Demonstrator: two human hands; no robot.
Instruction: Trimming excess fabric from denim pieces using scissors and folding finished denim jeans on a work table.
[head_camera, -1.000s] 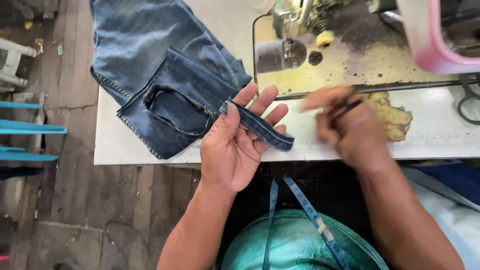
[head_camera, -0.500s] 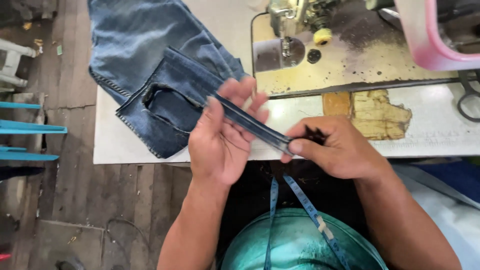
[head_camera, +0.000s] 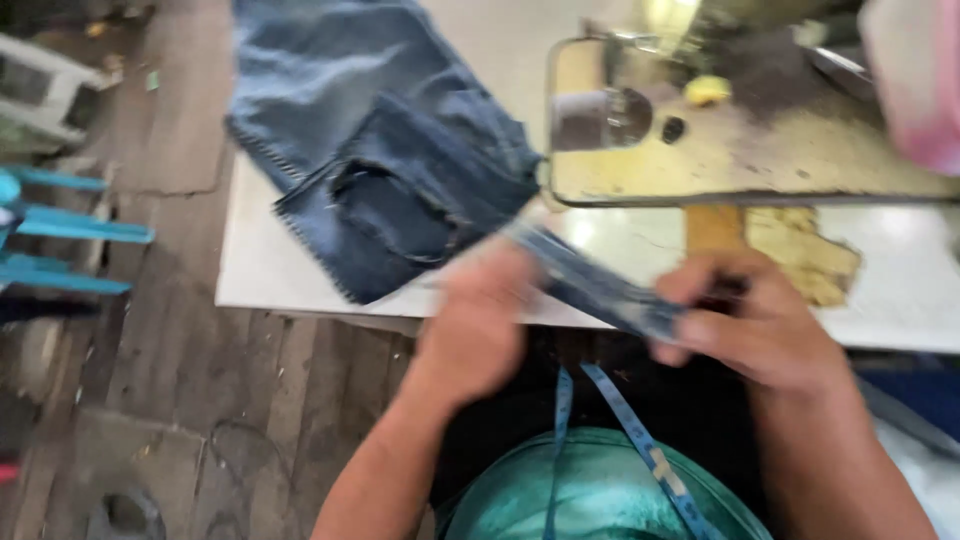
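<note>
A pair of blue jeans (head_camera: 390, 170) lies on the white sewing table (head_camera: 900, 300), its folded waist part near the front edge. A narrow denim strip (head_camera: 590, 285) runs from the jeans toward me. My left hand (head_camera: 480, 325) closes on the strip near the table's edge; the picture is blurred there. My right hand (head_camera: 745, 320) pinches the strip's near end, with a dark thin tool half hidden between its fingers.
A sewing machine's worn yellowish bed (head_camera: 740, 140) sits at the back right of the table. A blue measuring tape (head_camera: 620, 420) hangs round my neck over a teal shirt. Blue bars (head_camera: 70, 230) and a wooden floor (head_camera: 180, 400) lie to the left.
My right hand has come in from the right and taken the strip's end. My left hand has closed over the strip. The view has moved closer and blurred.
</note>
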